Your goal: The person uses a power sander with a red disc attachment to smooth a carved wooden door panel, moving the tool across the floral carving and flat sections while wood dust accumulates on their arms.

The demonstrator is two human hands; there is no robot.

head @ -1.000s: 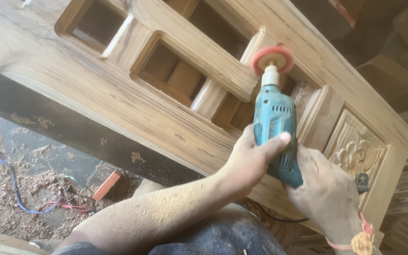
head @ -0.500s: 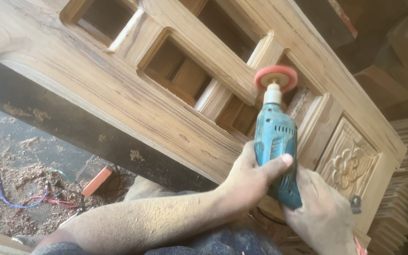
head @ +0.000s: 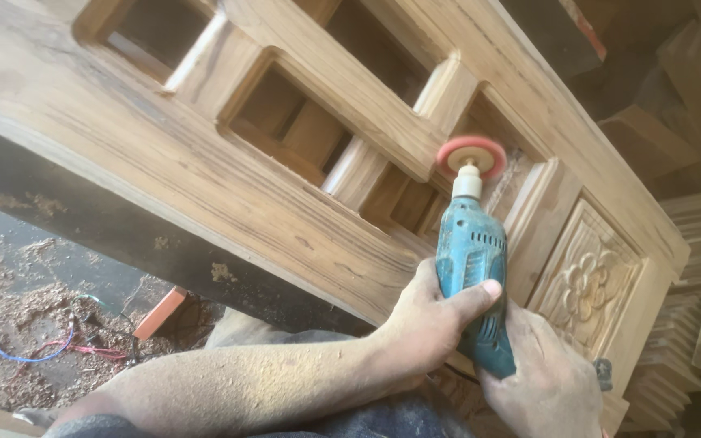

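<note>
**Teak-coloured door, sanding disc at the glazing bars**

Head view. Wood grain fills most of the frame: a panelled wooden door (head: 229,203) lies tilted across my lap, open rectangular cut-outs up top, a carved flower panel (head: 586,284) lower right. My left hand (head: 432,320) wraps the body of the blue power drill (head: 470,268), fingers closed tight around it, thumb over the housing. My right hand (head: 549,381) grips the handle end from below, fingers curled on it as well. The pink sanding disc (head: 470,156) sits at the bar between two openings, touching or just off the wood; I cannot tell which.

Risks, as I judge them:
- Disc edge could catch a bar corner and kick the drill sideways, gouging the moulding.
- Tilting the disc would likely dig a hollow instead of smoothing.
- Drifting right could scuff the carved flower.
- Dust on my forearm suggests slippery grip.

Hard to read: trigger finger hidden under the drill; the cord is not traceable; what supports the door is out of sight. Wires (head: 34,345) and sawdust lie on the floor at left, well apart.
</note>
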